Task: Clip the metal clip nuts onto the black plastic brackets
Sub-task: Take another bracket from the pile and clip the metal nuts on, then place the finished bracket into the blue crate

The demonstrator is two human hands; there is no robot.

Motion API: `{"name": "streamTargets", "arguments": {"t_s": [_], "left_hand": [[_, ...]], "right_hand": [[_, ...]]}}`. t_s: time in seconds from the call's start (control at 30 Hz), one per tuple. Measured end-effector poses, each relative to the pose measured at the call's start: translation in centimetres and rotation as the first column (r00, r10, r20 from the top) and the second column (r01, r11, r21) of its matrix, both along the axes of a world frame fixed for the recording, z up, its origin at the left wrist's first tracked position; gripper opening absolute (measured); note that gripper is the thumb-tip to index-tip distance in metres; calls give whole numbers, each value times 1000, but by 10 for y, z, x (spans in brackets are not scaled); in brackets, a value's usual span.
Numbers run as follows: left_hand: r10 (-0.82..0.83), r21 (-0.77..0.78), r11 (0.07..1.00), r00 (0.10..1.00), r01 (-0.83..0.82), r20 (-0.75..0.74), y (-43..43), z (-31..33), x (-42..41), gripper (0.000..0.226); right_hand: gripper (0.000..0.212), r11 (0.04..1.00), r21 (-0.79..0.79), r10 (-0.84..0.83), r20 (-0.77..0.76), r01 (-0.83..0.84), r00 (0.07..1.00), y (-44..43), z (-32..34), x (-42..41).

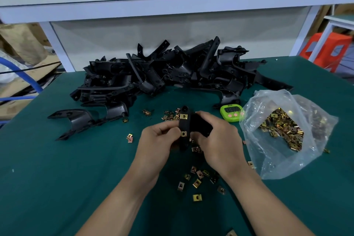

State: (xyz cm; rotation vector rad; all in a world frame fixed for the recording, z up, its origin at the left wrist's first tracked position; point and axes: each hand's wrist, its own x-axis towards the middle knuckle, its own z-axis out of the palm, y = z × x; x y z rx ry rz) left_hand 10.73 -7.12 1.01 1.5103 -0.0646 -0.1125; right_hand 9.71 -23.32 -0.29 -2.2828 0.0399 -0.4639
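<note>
- Left hand [160,136] and right hand [216,138] both grip one black plastic bracket [199,124] above the green table [57,178].
- Two brass-coloured metal clip nuts [183,116] sit clipped on its edge.

You have no readable text before you; the green timer [231,113] display may show digits, too blurred.

Both bare forearms reach in from the lower edge and converge at the middle. The left hand [159,138] curls its fingers round the black bracket [184,125]. The right hand [216,140] grips its other side (back of the hand upward).
</note>
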Motion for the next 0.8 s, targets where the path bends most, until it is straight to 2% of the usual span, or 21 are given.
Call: {"name": "streamTargets", "arguments": {"t_s": [0.1,0.2,0.27,0.33,0.43,0.5,0.6,0.7,0.8], "left_hand": [[125,86,987,981,-139,151,-11,17,-4,19],[156,-15,988,976,-155,151,-23,44,-2,22],[92,-87,993,987,-81,130,-36,66,0,23],[-1,-125,992,988,20,152,-59,90,0,26],[-152,-120,978,976,172,159,-113,122,-1,32],[-228,-107,964,964,244,136,-159,136,-4,37],[-346,-58,934,933,353,97,-233,146,-19,23],[-446,-22,895,895,446,13,-309,142,-39,12],[-539,-9,840,832,542,-131,-382,133,-56,7]], "right_hand": [[47,998,-2,59,-2,-59,998,7,17,-5],[59,987,-14,161,-56,-162,985,-2,44,-15],[65,980,2,198,-108,-199,974,-23,67,-28],[64,987,42,157,-118,-153,980,-55,92,-46],[56,963,268,68,-139,-29,988,-110,124,-80],[51,890,453,8,-119,47,993,-148,133,-105],[32,748,634,-175,-98,197,980,-206,133,-142],[17,520,782,-396,-136,344,908,-262,121,-177],[11,325,865,-505,-182,381,844,-311,104,-203]]}}
